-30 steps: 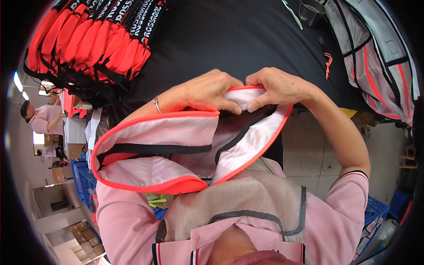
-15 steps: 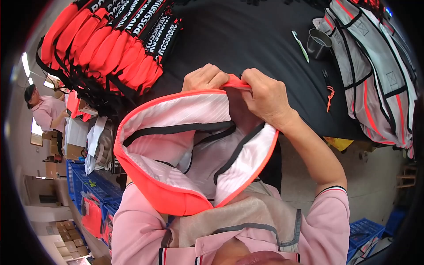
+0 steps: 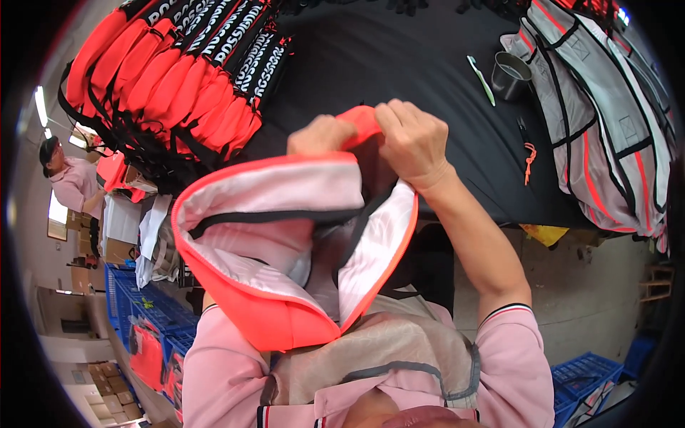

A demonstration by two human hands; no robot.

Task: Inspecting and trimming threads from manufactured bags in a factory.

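Observation:
An unzipped red bag with white lining and black inner binding gapes open in front of my chest. At its far edge, my right hand is closed on the red fabric. Just left of it, my left hand is closed on the same edge, its fingers partly hidden behind the cloth. Between the two hands a short stretch of red fabric bulges upward. The bag's near corner rests close to my apron.
Red and black bags are stacked at the far left of the black-covered table. To the right are a toothbrush, a metal cup, small snips and grey bag panels. Blue crates stand below. Another person works at far left.
Both hands have lifted the bag's far edge slightly upward, and the bag has shifted a little left. My left hand has turned and is slightly blurred; my right forearm has moved inward.

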